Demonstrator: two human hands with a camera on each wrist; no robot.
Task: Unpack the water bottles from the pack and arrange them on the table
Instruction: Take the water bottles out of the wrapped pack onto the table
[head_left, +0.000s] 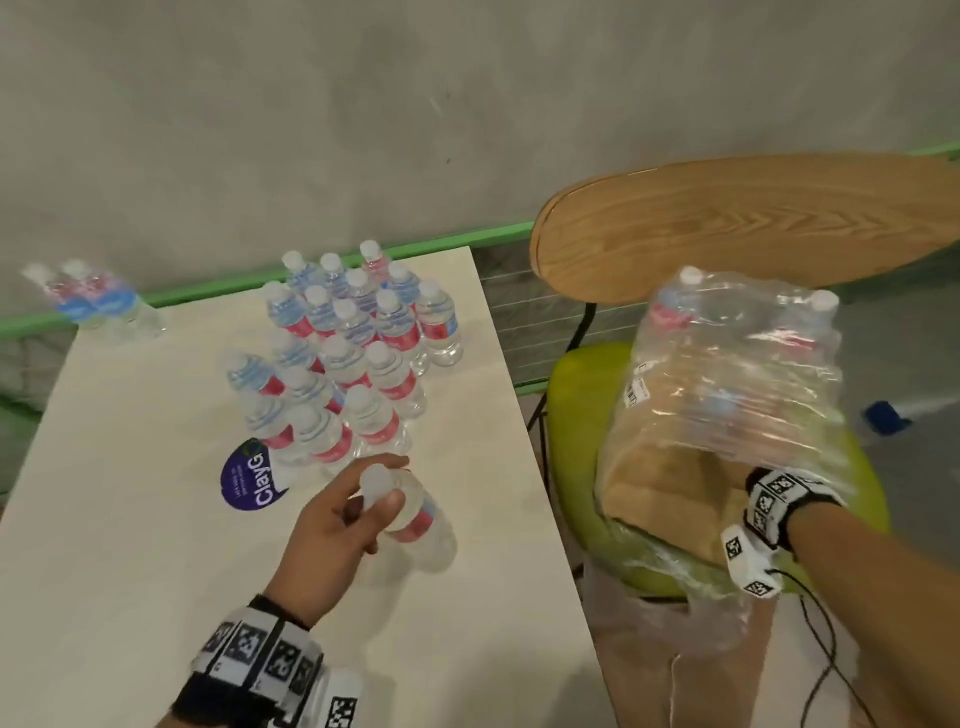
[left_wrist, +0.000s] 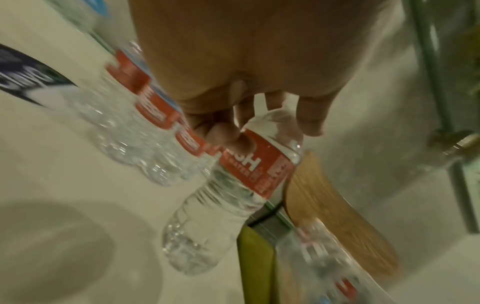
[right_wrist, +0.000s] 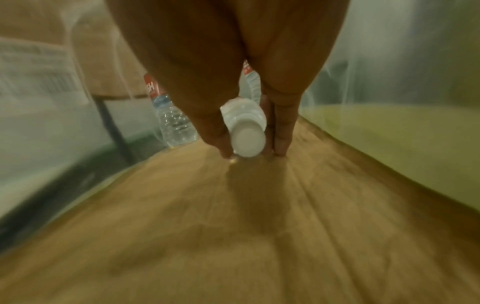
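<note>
My left hand (head_left: 363, 493) grips a clear water bottle (head_left: 415, 525) with a red label by its neck and holds it tilted just above the white table (head_left: 130, 545), in front of several bottles (head_left: 353, 353) standing in a cluster. The left wrist view shows the fingers (left_wrist: 221, 133) curled round that bottle (left_wrist: 233, 195). The torn plastic pack (head_left: 727, 374) sits on a chair to the right. My right hand (right_wrist: 250, 148) is inside it, pinching a bottle (right_wrist: 246, 131) below its white cap. Another bottle (right_wrist: 174, 125) stands deeper in the pack.
Two more bottles (head_left: 88, 301) stand at the table's far left corner. A purple round sticker (head_left: 254, 478) lies on the table by the cluster. The chair has a green seat (head_left: 582, 395) and a wooden back (head_left: 727, 223). A cardboard tray (head_left: 665, 483) lines the pack.
</note>
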